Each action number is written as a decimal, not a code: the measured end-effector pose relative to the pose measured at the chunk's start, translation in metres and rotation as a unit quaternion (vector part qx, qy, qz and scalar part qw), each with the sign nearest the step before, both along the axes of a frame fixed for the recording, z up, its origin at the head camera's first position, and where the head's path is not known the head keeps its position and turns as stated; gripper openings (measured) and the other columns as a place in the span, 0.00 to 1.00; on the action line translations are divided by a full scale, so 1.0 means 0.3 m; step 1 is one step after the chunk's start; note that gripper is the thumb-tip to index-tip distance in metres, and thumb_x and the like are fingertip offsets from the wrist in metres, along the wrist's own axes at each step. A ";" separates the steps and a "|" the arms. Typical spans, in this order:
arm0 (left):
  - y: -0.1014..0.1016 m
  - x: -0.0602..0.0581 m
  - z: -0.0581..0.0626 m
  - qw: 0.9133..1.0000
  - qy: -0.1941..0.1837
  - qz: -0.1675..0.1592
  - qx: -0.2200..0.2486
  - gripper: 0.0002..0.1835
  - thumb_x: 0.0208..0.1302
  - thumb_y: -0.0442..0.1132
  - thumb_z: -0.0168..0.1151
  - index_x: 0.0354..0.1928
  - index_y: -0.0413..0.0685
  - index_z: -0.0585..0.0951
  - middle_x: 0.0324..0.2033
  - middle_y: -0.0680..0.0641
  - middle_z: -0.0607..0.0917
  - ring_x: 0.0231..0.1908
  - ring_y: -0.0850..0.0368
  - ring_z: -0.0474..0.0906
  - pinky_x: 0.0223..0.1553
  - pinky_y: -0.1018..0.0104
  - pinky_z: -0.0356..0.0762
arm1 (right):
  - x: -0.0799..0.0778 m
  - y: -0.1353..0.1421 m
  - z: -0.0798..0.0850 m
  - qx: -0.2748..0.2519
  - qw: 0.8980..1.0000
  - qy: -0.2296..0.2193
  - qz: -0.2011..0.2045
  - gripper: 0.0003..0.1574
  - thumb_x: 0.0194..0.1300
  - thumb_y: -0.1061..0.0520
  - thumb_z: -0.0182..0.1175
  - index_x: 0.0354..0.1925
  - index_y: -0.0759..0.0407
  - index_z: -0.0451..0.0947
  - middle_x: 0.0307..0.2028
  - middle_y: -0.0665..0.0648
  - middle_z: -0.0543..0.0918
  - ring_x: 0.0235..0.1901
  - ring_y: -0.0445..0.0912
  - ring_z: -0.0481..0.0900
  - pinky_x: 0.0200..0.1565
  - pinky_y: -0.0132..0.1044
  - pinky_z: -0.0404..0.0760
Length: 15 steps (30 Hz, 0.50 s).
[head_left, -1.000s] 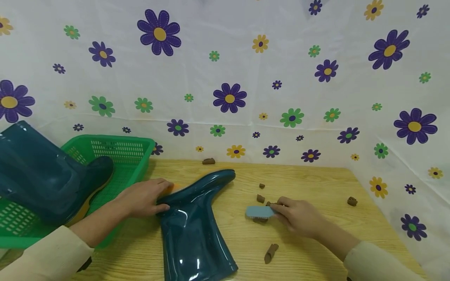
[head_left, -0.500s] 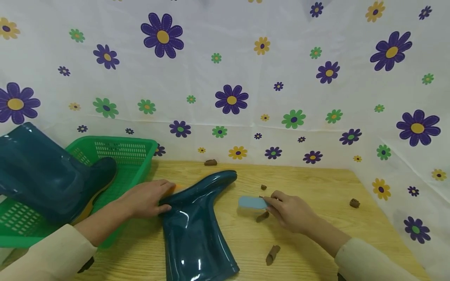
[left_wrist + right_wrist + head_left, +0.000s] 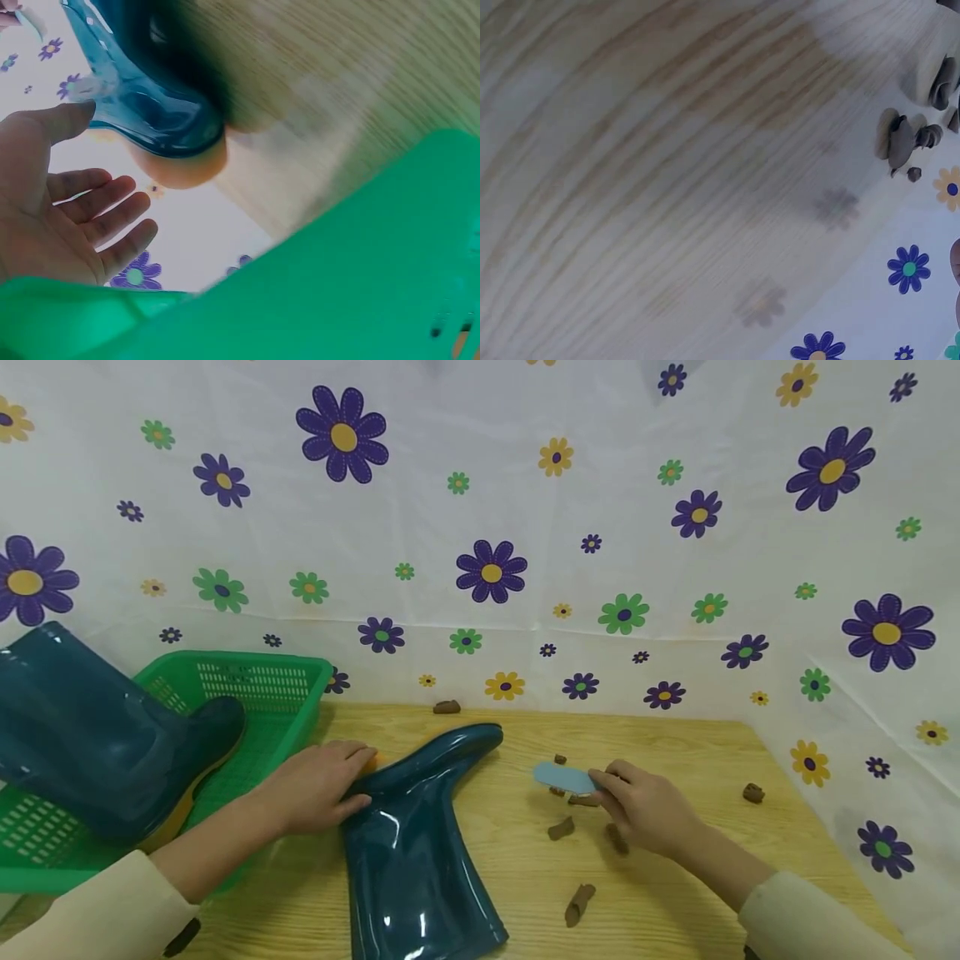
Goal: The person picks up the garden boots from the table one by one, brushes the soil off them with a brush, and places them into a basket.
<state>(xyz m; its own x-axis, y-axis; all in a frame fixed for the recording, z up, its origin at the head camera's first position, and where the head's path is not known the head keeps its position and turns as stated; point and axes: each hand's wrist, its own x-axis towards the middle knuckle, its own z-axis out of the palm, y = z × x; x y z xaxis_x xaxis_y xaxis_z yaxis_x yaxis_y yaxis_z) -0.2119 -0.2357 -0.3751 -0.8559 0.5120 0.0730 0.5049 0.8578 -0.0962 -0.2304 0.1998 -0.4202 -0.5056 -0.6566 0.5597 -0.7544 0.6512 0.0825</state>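
A glossy dark teal rubber boot (image 3: 412, 852) lies on its side on the wooden table, toe away from me, orange sole facing left. My left hand (image 3: 318, 785) rests at its heel, thumb on the upper and fingers by the sole. In the left wrist view those fingers (image 3: 112, 214) are loosely extended. My right hand (image 3: 648, 810) grips the handle of a light blue scrubbing brush (image 3: 564, 777), its back up, over brown curled pieces (image 3: 561, 828). The right wrist view shows only fingertips at its right edge; the brush is outside it.
Left of the boot stands a green plastic basket (image 3: 303, 710) with a second teal boot (image 3: 112, 727) leaning in it. More brown pieces lie at the back (image 3: 447, 707), front (image 3: 580, 904) and right (image 3: 753, 792). A flowered white sheet (image 3: 525, 510) hangs behind the table.
The brush first rose and moved left, then swung right and now tilts above the pieces. Another brown piece shows below my right hand. My left hand and the boot stay put.
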 end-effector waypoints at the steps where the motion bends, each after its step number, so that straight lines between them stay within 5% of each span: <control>1: 0.006 0.006 0.004 1.000 0.003 -0.005 0.001 0.32 0.59 0.52 0.62 0.59 0.38 0.71 0.54 0.39 0.77 0.55 0.44 0.73 0.54 0.47 0.71 | 0.001 0.009 -0.001 -0.001 1.000 0.003 -0.008 0.16 0.65 0.53 0.58 0.44 0.64 0.81 0.32 0.53 0.79 0.24 0.36 0.72 0.25 0.26 0.73; 5: 0.030 0.035 0.018 1.000 0.011 -0.027 0.005 0.32 0.59 0.53 0.62 0.59 0.38 0.72 0.54 0.40 0.77 0.56 0.44 0.73 0.55 0.47 0.71 | 0.002 0.052 -0.014 -0.003 0.999 0.016 -0.041 0.18 0.53 0.60 0.67 0.44 0.66 0.81 0.32 0.55 0.79 0.26 0.39 0.74 0.25 0.27 0.74; 15: 0.111 0.123 0.024 0.998 -0.003 -0.065 0.000 0.28 0.61 0.54 0.58 0.55 0.41 0.76 0.50 0.44 0.79 0.52 0.48 0.76 0.52 0.50 0.73 | -0.014 0.172 -0.050 -0.016 0.996 0.054 -0.069 0.16 0.58 0.59 0.63 0.42 0.70 0.81 0.30 0.58 0.77 0.30 0.47 0.75 0.29 0.35 0.77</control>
<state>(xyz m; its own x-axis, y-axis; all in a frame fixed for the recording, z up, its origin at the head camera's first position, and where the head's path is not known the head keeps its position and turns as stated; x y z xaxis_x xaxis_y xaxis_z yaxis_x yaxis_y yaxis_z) -0.1749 -0.2023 -0.3678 -0.7831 0.6182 0.0676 0.6119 0.7854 -0.0936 -0.2347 0.2516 -0.4352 -0.5253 -0.5651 0.6362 -0.6447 0.7523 0.1359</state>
